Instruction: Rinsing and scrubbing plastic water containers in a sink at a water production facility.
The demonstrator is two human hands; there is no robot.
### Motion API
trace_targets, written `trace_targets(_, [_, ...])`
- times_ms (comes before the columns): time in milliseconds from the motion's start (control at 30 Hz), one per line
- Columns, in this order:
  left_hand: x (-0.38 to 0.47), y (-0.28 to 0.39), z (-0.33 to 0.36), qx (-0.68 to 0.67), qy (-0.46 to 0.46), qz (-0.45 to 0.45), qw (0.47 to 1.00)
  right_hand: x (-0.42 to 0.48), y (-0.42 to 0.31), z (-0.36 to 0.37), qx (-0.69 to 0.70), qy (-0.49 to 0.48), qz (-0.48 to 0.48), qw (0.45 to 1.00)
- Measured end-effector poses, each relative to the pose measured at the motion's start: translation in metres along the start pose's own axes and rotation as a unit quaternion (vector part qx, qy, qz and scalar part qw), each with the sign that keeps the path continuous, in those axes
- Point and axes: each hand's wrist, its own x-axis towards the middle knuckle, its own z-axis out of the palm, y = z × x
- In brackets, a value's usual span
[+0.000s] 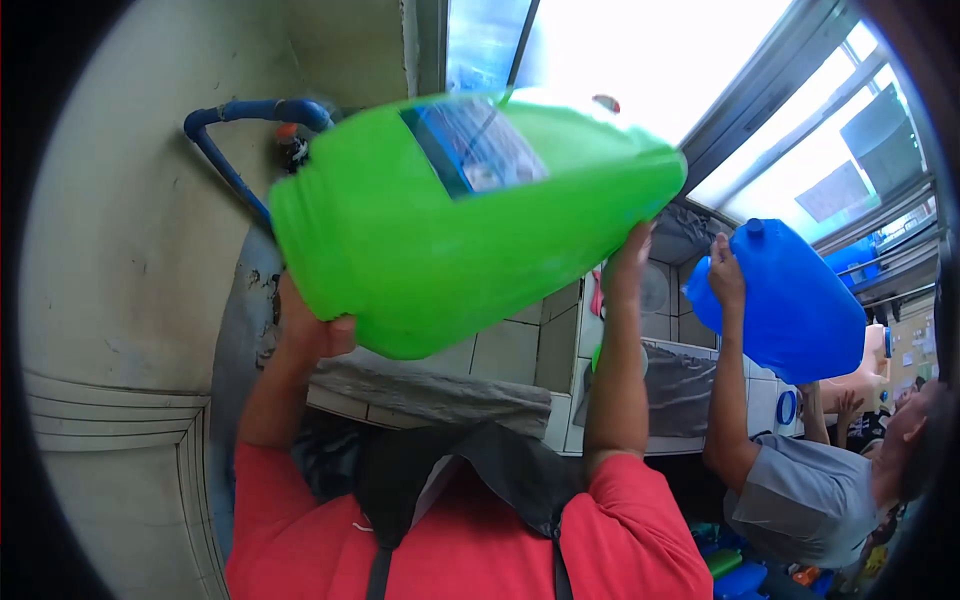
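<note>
A large bright green plastic jug is raised on its side in front of me, above a tiled basin. Its upper side bears a printed label. My left hand grips the lower left end, with the thumb showing on the near side. At the other end, my right hand supports the jug from below, its fingers partly hidden behind the plastic. Under the jug, a grey cloth lies along the basin's front ledge.
To my right, a co-worker in a grey shirt lifts a blue plastic jug. A blue pipe bends out along the left wall. Bright windows rise behind the basin. A dark cloth covers the ledge between us.
</note>
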Motion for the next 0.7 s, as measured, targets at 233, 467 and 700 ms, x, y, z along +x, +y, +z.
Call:
trace_targets(233, [-0.006,-0.003,0.020,-0.080,-0.164,-0.247,0.952,-0.092,0.099,0.020,0.209,-0.034,0.390,0.896])
trace_targets(467, [-0.057,-0.055,0.039,-0.205,-0.083,-0.407,0.886,-0.054,0.089,0.010,-0.060,-0.055,0.423,0.903])
trace_targets(700, [-0.208,-0.125,0.084,-0.452,0.121,-0.674,0.572,0.021,-0.057,0.035,-0.240,-0.207,0.315,0.895])
